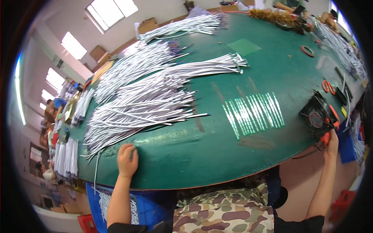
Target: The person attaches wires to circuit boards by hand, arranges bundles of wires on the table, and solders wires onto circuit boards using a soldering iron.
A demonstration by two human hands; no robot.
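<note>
Handle in red-orange plastic (325, 137) sat pinched in the bare right hand (332, 144) beside the boxy black fan (313, 115), probably light, stiff, kinda slick, best gripped mid-length, while the bare left hand (128, 160) lay half-curled, empty, well left of the fan.

Room brightly lit. White-glowing rectangular windows (74, 46) overexposed at upper left; long white tube light (18, 93) bent along left rim. Soft sheen spread across glossy dark-green tabletop (194, 165); bright glare thrown back by narrow silvery-green strips (254, 114). Straight edges curved by fisheye, corners blacked out; far background softened.
</note>
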